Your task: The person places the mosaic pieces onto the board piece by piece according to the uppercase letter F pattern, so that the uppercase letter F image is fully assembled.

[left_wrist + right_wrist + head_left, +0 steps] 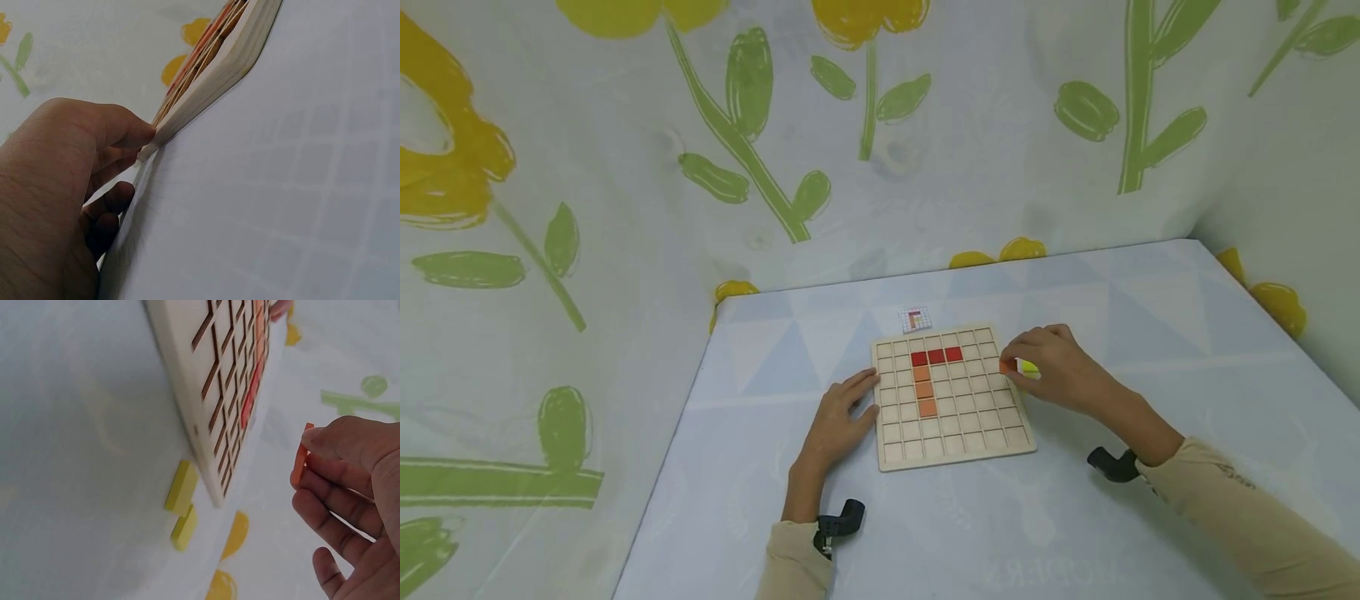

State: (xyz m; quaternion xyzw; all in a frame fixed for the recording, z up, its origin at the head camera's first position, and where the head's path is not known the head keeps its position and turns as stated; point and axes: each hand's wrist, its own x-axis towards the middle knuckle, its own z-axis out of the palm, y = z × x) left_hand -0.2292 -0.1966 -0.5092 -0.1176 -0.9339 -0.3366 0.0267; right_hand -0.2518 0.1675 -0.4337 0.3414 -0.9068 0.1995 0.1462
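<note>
A square wooden grid board (973,423) lies on the table. In it sit a row of three red tiles (936,356) and, running down from the row's left end, a column of three orange tiles (923,389). My left hand (838,425) rests against the board's left edge, its thumb and fingers touching the rim. Just off the right edge, my right hand (1060,371) pinches a loose orange tile (301,456) between thumb and fingers, raised above the table. Two yellow tiles (182,487) lie beside the board, partly hidden by that hand in the head view.
Behind the board lies a small pattern card (915,319) with a coloured shape on a grid. A pale tablecloth with triangles covers the table (970,533). Flower-printed cloth (962,192) hangs behind and at both sides.
</note>
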